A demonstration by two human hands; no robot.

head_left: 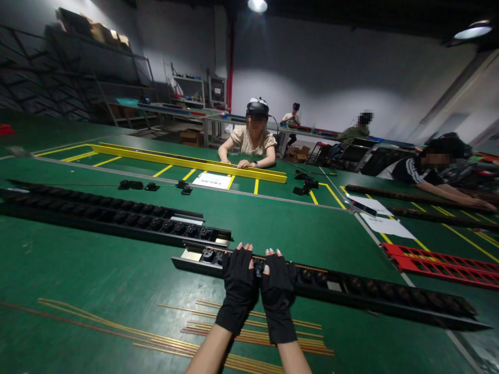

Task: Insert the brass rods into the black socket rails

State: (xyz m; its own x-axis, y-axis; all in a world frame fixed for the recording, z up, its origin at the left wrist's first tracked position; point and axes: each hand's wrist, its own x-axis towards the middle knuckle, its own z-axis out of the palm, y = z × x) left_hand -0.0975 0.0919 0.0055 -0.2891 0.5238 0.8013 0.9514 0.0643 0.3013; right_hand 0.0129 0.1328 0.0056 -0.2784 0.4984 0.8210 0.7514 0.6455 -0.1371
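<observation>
My left hand (pixel 238 272) and my right hand (pixel 278 280), both in black fingerless gloves, rest side by side on a long black channel (pixel 197 266). Their fingers reach over its far wall, and both thumbs bend inward, gripping it. Inside the channel sits a row of black socket-like modules (pixel 307 275), some covered by my hands. A thin copper-coloured rod (pixel 312 267) runs along the far side of the channel, partly hidden under my fingers. Several brass- and copper-coloured rods (pixel 249 336) lie loose on the green table (pixel 117 275) near my forearms.
Two similar filled black channels (pixel 117 221) lie to the left. Beyond them are small black parts (pixel 152 186), a yellow rail (pixel 187 163) under a co-worker's hands, and a white paper (pixel 212 180). Red slotted rails (pixel 448 264) lie right, near another person's arms.
</observation>
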